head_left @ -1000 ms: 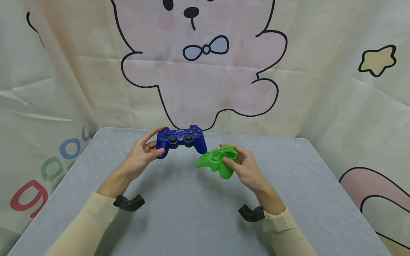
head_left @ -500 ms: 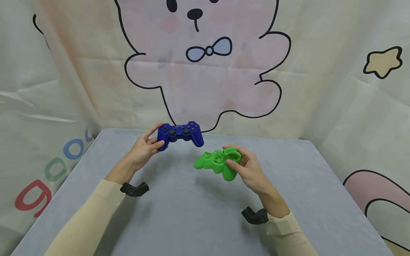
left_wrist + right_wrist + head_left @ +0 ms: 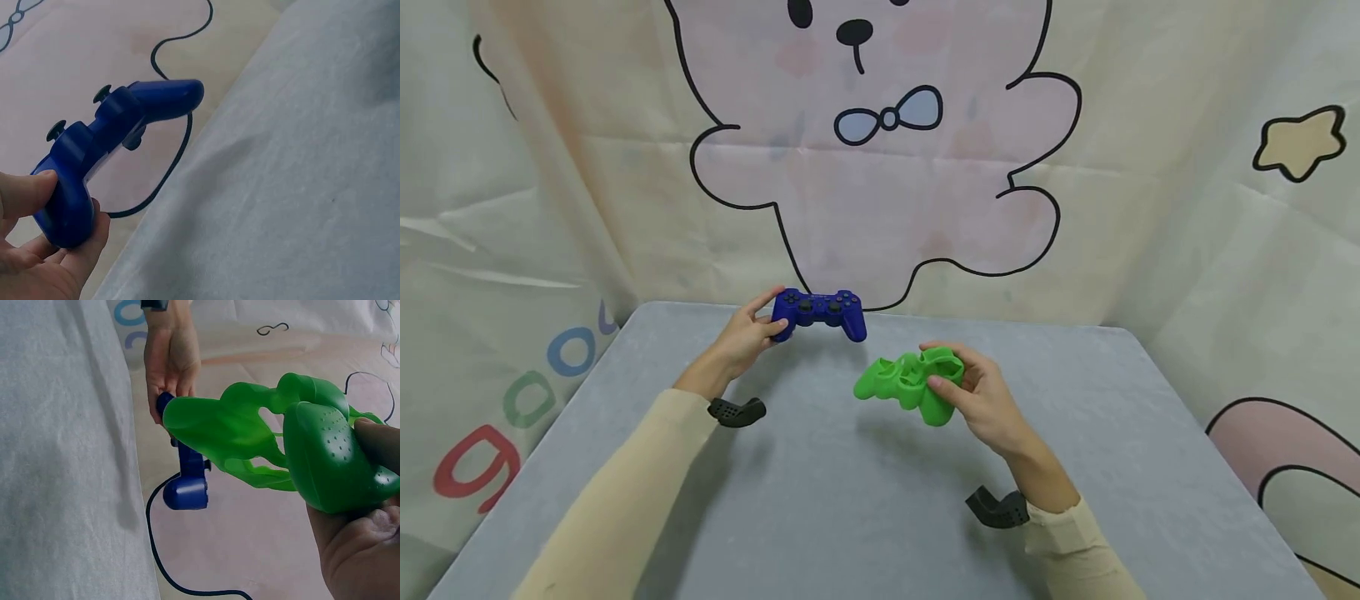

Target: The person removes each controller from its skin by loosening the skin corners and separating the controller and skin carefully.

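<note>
My left hand point(image 3: 741, 342) grips a blue game controller point(image 3: 820, 310) by its left handle, thumb on the front and fingers behind. In the left wrist view the controller point(image 3: 106, 134) is seen edge-on, its two thumbsticks sticking out and its far handle free. My right hand point(image 3: 981, 396) pinches a green silicone controller cover point(image 3: 910, 382) at its right end, thumb in front. The cover is hollow, with cut-out openings and dotted grips, as the right wrist view shows on the cover point(image 3: 325, 450). Controller and cover are apart, the cover nearer to me and to the right.
A grey cloth-covered table point(image 3: 850, 500) lies beneath both hands, with their shadows on it. Behind it hangs a cream curtain point(image 3: 1112, 208) with a cartoon bear print. Dark bands point(image 3: 737, 412) sit at both wrists.
My left hand has carried the blue controller away from the cover, toward the far edge of the table and lower. My right hand has shifted slightly right and nearer with the cover, then stayed still.
</note>
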A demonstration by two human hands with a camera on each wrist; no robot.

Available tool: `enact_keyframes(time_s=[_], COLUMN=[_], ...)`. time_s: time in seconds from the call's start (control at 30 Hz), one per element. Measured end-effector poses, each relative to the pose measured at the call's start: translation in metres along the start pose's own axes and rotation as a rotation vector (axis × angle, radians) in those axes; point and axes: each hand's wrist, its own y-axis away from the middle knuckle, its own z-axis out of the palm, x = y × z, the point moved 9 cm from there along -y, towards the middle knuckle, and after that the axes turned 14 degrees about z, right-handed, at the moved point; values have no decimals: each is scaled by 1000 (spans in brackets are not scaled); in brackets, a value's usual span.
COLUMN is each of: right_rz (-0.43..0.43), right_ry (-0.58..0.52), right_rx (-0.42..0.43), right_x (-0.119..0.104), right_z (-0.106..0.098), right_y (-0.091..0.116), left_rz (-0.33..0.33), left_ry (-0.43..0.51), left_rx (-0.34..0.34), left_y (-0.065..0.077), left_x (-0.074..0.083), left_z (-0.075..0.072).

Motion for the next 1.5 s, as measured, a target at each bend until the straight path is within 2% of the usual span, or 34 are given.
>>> enact_keyframes(time_s=[0.3,0.47,0.73,0.87,1.03,1.13,1.27,1.5], right_rz=[3,7,-5,-11,-12,-13,-11,-2], right_ry=[-3,1,-4,3,5,5,5,-9], right_rx=[-14,-4,-21,-16,-10,-10,-15,-24], right_x=[3,2,1,1,1,1,1,2], right_z=[1,1,5,4,4,3,4,4], right_y=[1,-2,-3,-2,-3,-3,-3,-3], left_rz=[-61,-54,-106,-80,-5,11,0,-28], left_ry=[-8,-47,-143,-233,-514,-626,-657,-635], left_rx=[33,38,18,-5,-30,-26,-1,13], left_y=[-14,-21,-24,-26,-32,-35,-35,-35], left_x=[-26,-29,-33,-31,-21,-19,-20,-22], left_z=[-5,-12,-19,-20,-22,-25,-29,-30])
